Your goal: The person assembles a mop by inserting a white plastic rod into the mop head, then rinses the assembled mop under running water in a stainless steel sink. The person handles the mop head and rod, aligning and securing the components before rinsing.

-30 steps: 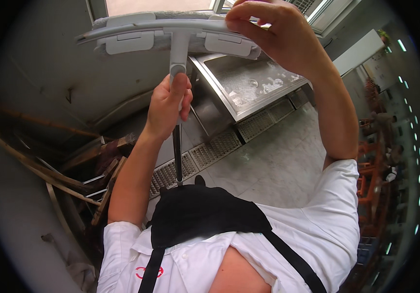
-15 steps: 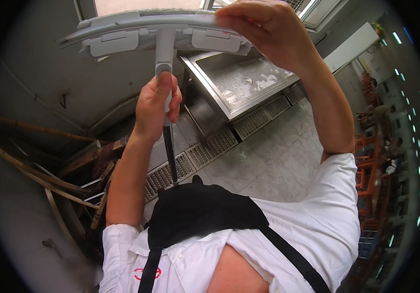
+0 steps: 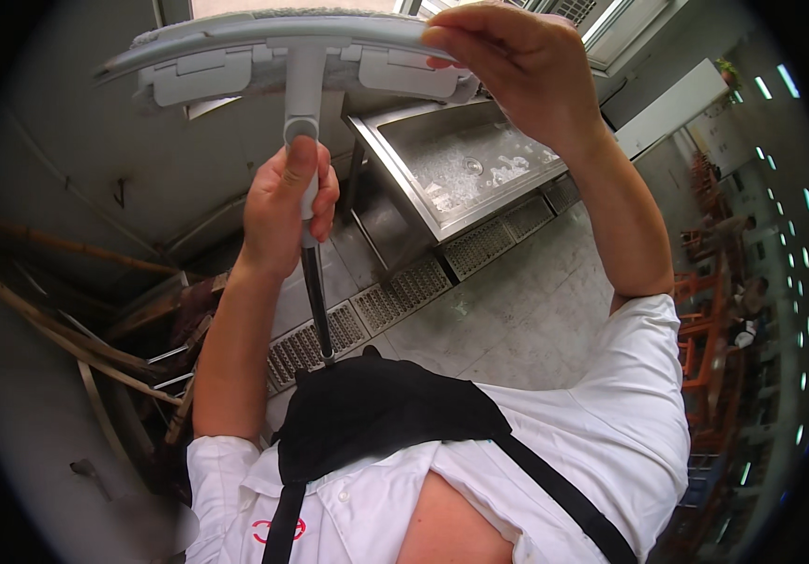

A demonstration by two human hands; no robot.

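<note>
A window squeegee (image 3: 306,85) with a white plastic head, a grey fluffy pad and a thin pole is held up in front of me. Just below the head, my left hand (image 3: 290,193) is wrapped round the handle, thumb pointing up along it. The dark pole (image 3: 314,291) runs down from that hand toward my black apron (image 3: 386,414). My right hand (image 3: 527,70) pinches the right end of the squeegee's long curved edge between thumb and fingers. Part of the fluffy pad is hidden behind the plastic head.
Beyond the squeegee stands a stainless steel sink (image 3: 466,169) with foamy water in its basin. Metal drain grates (image 3: 400,296) line the tiled floor beside it. Wooden poles and frames (image 3: 113,348) lean at the left wall. Orange-brown chairs (image 3: 700,329) stand at the far right.
The squeegee has shifted slightly left, and its head has tipped a little. My left hand has gone left with it; the right hand still grips the edge's end.
</note>
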